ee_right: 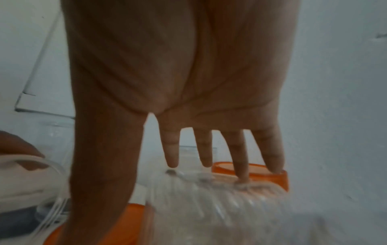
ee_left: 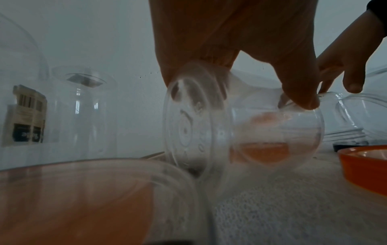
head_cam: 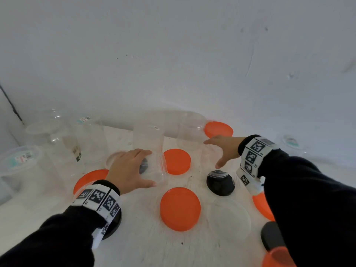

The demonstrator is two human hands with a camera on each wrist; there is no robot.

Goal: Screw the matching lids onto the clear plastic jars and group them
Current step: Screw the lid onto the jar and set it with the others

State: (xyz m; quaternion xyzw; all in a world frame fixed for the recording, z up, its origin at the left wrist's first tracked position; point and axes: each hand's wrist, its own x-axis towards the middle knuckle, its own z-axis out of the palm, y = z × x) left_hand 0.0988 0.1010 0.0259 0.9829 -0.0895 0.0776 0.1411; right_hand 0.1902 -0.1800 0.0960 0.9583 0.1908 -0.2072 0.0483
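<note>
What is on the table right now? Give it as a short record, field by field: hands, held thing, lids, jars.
left hand: left hand grips a small clear jar, tilted on its side above the table
right hand: right hand open, fingers spread, reaching toward a clear jar; holds nothing
orange lids: several loose on the table, one in front, one in the middle, one at the back
black lid: one, with something clear on top
other jars: cluster of open clear jars at the left
lids screwed on: none seen
</note>
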